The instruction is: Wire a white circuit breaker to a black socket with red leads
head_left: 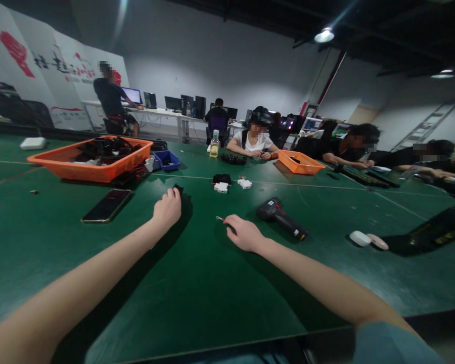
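My left hand (pixel 167 208) is closed, its fingertips pinched on a small black piece (pixel 179 188) that mostly hides behind them. To the right, my right hand (pixel 244 233) stays low over the green table with fingers curled. From its fingertips pokes a small ring terminal (pixel 219 218), silver with a bit of red. Beside that hand lies a black cordless screwdriver (pixel 282 218), its handle angled toward the lower right. Beyond both hands are a white-and-black block (pixel 221 187) and a smaller white block (pixel 244 184), which look like circuit breakers.
An orange basket (pixel 87 169) of black parts stands left, near a blue bin (pixel 167 161) and a phone (pixel 106 206). Another orange basket (pixel 301 165), a bottle (pixel 214 144) and seated co-workers are farther off. A white case (pixel 360 238) lies right on the green table (pixel 197 298).
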Tool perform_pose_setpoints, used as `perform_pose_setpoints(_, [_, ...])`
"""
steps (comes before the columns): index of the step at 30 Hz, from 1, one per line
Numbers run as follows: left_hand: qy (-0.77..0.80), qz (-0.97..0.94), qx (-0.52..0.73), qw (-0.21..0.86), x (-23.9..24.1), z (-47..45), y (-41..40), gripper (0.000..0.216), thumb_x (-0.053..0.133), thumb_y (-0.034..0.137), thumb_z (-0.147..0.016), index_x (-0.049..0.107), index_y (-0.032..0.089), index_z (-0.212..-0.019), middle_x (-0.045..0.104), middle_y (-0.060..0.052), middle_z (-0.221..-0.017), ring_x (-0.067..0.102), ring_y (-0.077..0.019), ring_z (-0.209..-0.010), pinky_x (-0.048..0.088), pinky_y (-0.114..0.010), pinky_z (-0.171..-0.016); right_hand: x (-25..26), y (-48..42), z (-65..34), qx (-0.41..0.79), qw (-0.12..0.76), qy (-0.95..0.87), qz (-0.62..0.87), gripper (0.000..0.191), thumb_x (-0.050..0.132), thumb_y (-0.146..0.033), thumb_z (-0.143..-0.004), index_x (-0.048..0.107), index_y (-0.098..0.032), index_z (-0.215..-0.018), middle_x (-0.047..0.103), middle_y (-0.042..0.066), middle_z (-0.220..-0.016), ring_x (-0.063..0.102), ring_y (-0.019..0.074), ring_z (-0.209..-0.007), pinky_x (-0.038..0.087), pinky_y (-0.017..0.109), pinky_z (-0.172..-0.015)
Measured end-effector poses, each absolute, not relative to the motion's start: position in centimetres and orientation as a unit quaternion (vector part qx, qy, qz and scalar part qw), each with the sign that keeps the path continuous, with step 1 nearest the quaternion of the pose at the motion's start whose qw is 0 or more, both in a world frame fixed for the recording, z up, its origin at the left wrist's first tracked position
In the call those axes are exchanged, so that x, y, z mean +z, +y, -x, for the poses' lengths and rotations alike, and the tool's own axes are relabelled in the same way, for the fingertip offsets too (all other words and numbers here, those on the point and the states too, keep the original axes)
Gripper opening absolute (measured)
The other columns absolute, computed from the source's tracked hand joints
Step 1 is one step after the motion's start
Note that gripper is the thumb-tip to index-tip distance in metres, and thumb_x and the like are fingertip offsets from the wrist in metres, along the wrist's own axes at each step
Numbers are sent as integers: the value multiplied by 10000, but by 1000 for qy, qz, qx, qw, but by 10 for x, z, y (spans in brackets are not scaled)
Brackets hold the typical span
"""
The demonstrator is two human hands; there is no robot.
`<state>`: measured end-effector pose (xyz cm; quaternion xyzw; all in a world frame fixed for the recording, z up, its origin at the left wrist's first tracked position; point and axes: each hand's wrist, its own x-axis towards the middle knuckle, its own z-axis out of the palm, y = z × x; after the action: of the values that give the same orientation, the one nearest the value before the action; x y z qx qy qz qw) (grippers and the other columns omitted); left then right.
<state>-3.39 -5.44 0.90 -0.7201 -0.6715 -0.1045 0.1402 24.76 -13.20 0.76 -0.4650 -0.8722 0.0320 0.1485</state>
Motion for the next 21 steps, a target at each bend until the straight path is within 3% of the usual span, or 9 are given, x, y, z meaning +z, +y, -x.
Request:
perform_pose_setpoints(6, [-672, 716, -87, 169, 11, 28, -58, 545, 292, 220, -944, 316, 37, -1456, 493, -286, -1277, 597, -330, -1063, 541, -403, -756, 8, -163, -273, 56, 190, -873, 445, 263, 503, -257, -959, 599, -174, -1189, 599, 98, -1239, 652, 196, -943, 515, 321, -803])
perform_pose_setpoints(14, [-699, 699, -36, 148, 26, 17, -42, 457, 406, 307, -890, 482, 72, -1274, 550, -240, -1177, 629, -348, -1024, 532, -438, -766, 13, -158, -276, 75, 193, -874, 439, 311, 534, -310, -948, 603, -178, -1221, 598, 94, -1219, 662, 186, -851, 500, 298, -698])
perform_pose_setpoints(21, [-704, 683, -72, 182, 19, 4, -44, 441, 378, 283, -890, 482, 73, -1263, 528, -244, -1189, 588, -357, -1048, 529, -415, -707, 15, -159, -279, 98, 194, -873, 437, 315, 540, -332, -951, 604, -188, -1224, 591, 94, -1224, 656, 168, -814, 490, 267, -630])
